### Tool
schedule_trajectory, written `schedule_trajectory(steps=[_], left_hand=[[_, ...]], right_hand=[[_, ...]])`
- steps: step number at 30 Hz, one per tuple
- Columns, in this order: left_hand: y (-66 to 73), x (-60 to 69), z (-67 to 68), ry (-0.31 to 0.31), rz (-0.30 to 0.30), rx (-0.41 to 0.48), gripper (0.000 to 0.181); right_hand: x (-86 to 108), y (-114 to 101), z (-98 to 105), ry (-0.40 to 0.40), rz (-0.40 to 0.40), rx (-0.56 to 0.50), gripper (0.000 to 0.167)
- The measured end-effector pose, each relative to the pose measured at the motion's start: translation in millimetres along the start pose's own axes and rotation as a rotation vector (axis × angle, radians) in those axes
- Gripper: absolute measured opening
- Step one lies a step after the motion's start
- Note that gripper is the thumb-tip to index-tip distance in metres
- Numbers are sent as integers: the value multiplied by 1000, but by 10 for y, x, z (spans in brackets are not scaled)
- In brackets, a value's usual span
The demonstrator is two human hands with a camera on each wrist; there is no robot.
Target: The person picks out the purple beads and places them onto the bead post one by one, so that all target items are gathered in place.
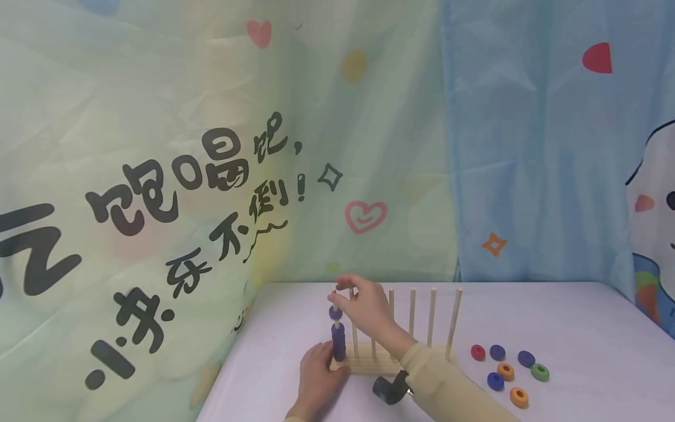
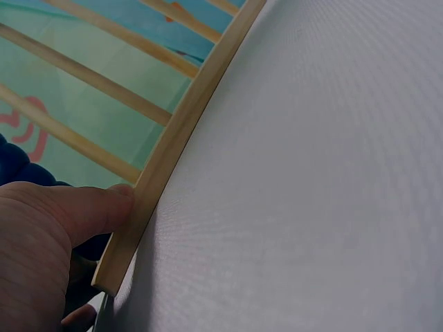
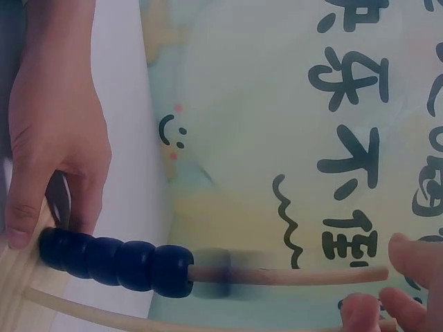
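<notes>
A wooden peg rack (image 1: 369, 366) stands on the table with a row of upright pegs. Several dark blue beads (image 3: 114, 261) are stacked at the bottom of its leftmost peg (image 3: 297, 275). Above that stack, one more blue bead (image 1: 335, 313) is on the same peg, blurred in the right wrist view and apart from the fingers. My right hand (image 1: 369, 308) is at the peg's top, thumb and fingers spread apart with nothing between them. My left hand (image 1: 319, 372) grips the left end of the base, its thumb (image 2: 104, 207) against the front edge.
Right of the rack lie loose ring beads: a red bead (image 1: 477, 352), a green bead (image 1: 540, 372), several blue ones and orange ones such as the orange bead (image 1: 519, 397). A black device (image 1: 389, 389) sits at my right wrist. Printed curtains (image 1: 369, 146) hang behind the white table (image 1: 580, 328).
</notes>
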State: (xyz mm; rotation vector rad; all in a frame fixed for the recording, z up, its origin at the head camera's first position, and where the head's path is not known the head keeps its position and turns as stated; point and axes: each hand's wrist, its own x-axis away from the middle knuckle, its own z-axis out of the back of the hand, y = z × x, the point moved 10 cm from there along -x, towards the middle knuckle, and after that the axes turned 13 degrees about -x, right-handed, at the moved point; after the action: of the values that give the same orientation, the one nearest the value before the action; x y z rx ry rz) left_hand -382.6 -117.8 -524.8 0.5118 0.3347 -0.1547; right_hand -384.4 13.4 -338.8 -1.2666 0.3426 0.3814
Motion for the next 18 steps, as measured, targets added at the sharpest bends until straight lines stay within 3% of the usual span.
schedule_trajectory(steps=[5,10,18], left_hand=[[-5,14,-11,4,-6,-10,51],[9,24,1,9,-13,-10,51],[43,12,71,27,-18,-6,52]], right_hand=[[39,51,15,-3,-15,-58,28],[92,57,116,49,-9,-112,23],[249,-82,250,90,152,-140,14]])
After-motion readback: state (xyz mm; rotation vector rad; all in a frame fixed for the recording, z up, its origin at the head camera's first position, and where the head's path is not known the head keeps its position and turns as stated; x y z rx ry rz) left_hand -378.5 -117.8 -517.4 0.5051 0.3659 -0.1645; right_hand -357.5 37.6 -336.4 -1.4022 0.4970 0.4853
